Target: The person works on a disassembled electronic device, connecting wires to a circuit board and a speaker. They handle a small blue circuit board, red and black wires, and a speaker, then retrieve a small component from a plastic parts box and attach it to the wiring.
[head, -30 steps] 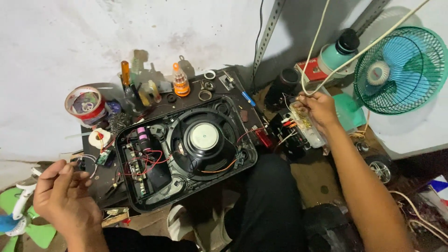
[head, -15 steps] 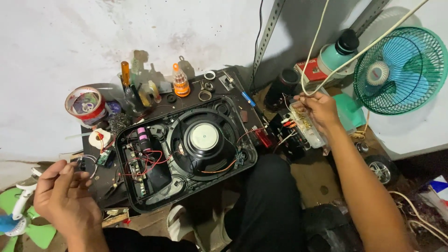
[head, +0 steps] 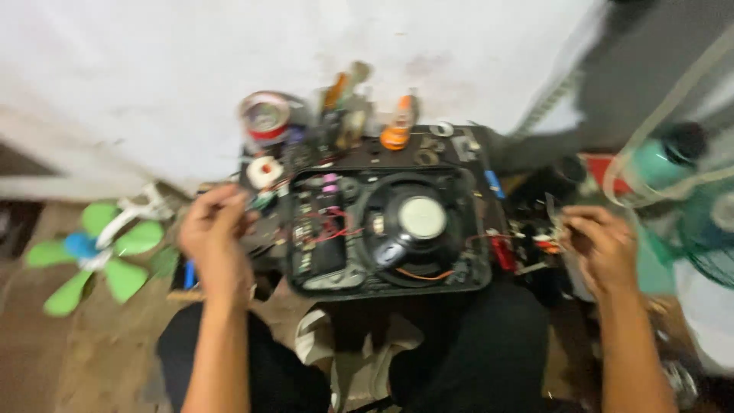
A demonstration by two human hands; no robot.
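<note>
Fingers: the left hand has its fingers curled together beside the left edge of the opened speaker box; motion blur hides whether they pinch anything. The right hand has its fingers bent inward over a small cluster of wired parts; whether they grip one cannot be told.
Speaker box: a black open housing lying face up between the 2 hands, above the person's lap; it holds 1 round speaker cone on the right and a circuit board with red wires on the left.
Fan blades: a green propeller with a white hub, on the floor well left of the left hand.
Fan guard: teal grille at the right edge, just beyond the right hand.
Bottle: teal with a dark cap, above the right hand.
Tape roll: red and white, behind the box by the wall.
Orange bottle: small, standing behind the box.
Sharpness: the whole view is smeared, so fine detail is lost.
</note>
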